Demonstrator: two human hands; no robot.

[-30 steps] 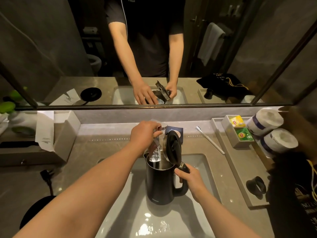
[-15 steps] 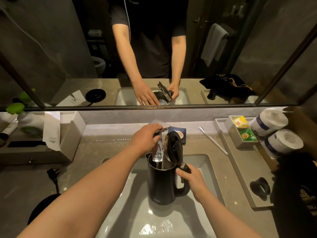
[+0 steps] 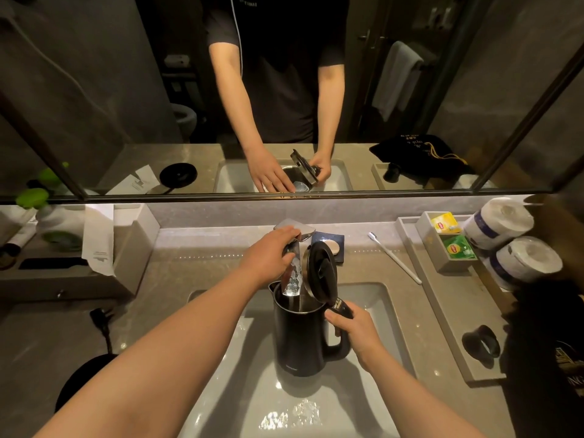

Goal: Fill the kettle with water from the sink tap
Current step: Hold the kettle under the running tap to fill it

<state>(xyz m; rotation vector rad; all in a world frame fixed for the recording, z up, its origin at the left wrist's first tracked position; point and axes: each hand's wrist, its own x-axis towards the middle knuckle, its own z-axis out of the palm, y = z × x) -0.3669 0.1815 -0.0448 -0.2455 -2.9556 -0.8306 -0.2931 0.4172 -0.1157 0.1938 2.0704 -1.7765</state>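
Observation:
A black electric kettle (image 3: pixel 298 339) stands in the white sink basin (image 3: pixel 376 311) with its lid (image 3: pixel 319 270) hinged upright. My right hand (image 3: pixel 354 327) grips its handle. The chrome tap (image 3: pixel 294 263) slopes down over the kettle's mouth, and a thin stream of water runs from the spout into the kettle. My left hand (image 3: pixel 268 257) rests on the tap's lever at the top, fingers wrapped over it. The water level inside the kettle is hidden.
A soap dish (image 3: pixel 331 245) sits behind the tap, a toothbrush (image 3: pixel 395 259) to the right. A grey tray (image 3: pixel 448 314) holds tea bags (image 3: pixel 455 245), toilet rolls (image 3: pixel 512 241) and a black ring. The kettle base (image 3: pixel 82 384) and cord lie at left. A mirror is above.
The view has shifted slightly; both hands keep their hold. Water is now visibly running from the tap into the kettle.

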